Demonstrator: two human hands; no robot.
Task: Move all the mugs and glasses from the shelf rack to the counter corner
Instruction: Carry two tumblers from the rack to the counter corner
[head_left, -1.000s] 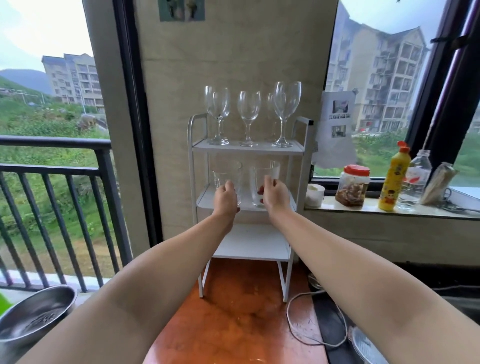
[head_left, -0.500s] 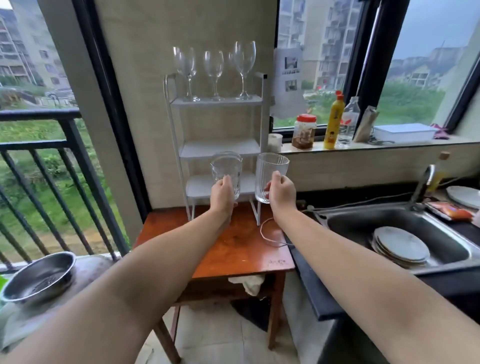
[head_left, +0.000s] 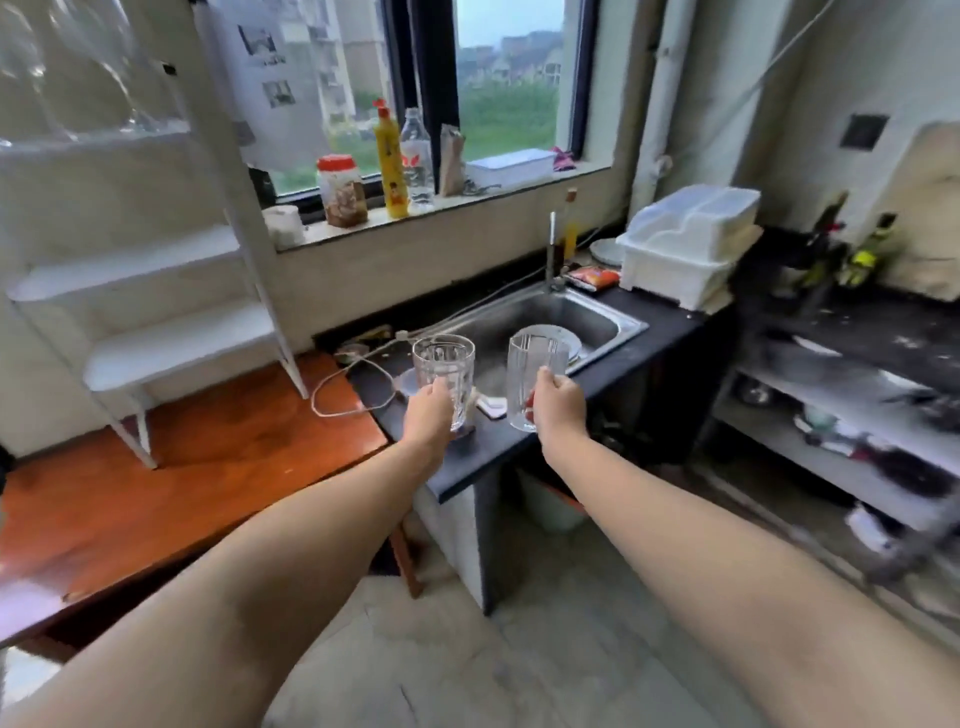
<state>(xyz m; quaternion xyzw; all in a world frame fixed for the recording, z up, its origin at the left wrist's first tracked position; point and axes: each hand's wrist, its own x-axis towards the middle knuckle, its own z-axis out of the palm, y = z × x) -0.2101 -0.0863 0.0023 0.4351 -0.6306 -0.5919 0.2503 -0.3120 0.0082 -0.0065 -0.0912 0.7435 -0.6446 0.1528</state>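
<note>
At frame centre, a ribbed clear glass tumbler (head_left: 445, 375) is gripped by the left hand (head_left: 429, 415) and a smooth clear glass mug (head_left: 530, 379) by the right hand (head_left: 560, 405), fingers clamped, above the black bench (head_left: 498, 441); neither set down; stemmed wine glasses (head_left: 78, 67) remain on the white shelf rack (head_left: 156, 270), upper left.

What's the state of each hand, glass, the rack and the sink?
left hand: grips the ribbed glass
right hand: grips the smooth glass
ribbed glass: upright, empty, held over the counter
smooth glass: upright, empty, held up
rack: two lower shelves bare, top shelf blurred
sink: holds plates
</note>
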